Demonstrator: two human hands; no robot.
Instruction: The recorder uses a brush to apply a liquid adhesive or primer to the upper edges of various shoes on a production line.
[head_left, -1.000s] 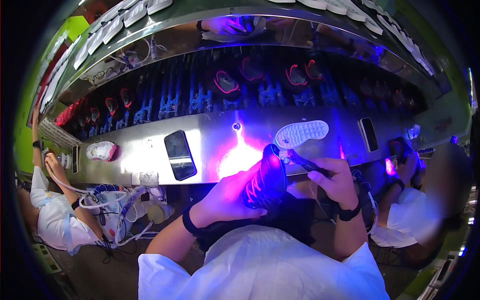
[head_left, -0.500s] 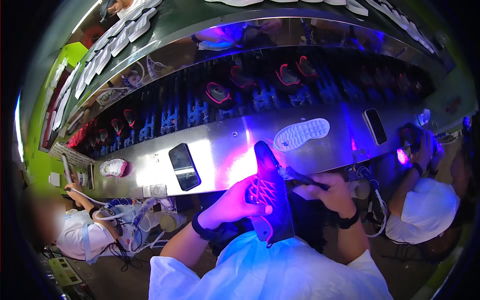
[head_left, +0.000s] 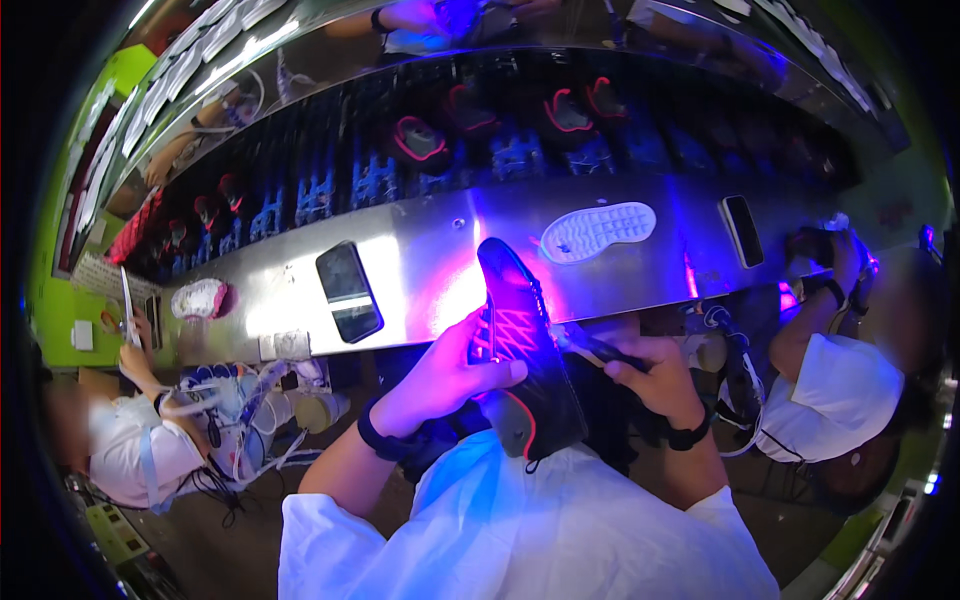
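A dark shoe (head_left: 540,385) with pink-lit laces and a red-edged collar is tilted in front of my chest, toe toward the bench. My left hand (head_left: 435,375) grips it from the left side, thumb over the collar area. My right hand (head_left: 655,375) is closed round the black handle of a brush (head_left: 605,350). The brush's head is at the shoe's right lower edge; whether it touches is hard to see. Beyond the shoe, a white shoe sole (head_left: 598,233) lies tread up on the metal bench (head_left: 420,250).
Phones lie on the bench, one to the left (head_left: 350,292) and another at the right (head_left: 741,231). A rack (head_left: 390,180) with several dark shoes runs behind it. Co-workers sit on both sides, one at the left (head_left: 145,450), another at the right (head_left: 830,400).
The whole view has shifted, with the bench now higher in the picture. The shoe sits slightly farther left of the white sole. Both hands keep their hold, the brush still by the shoe's right edge.
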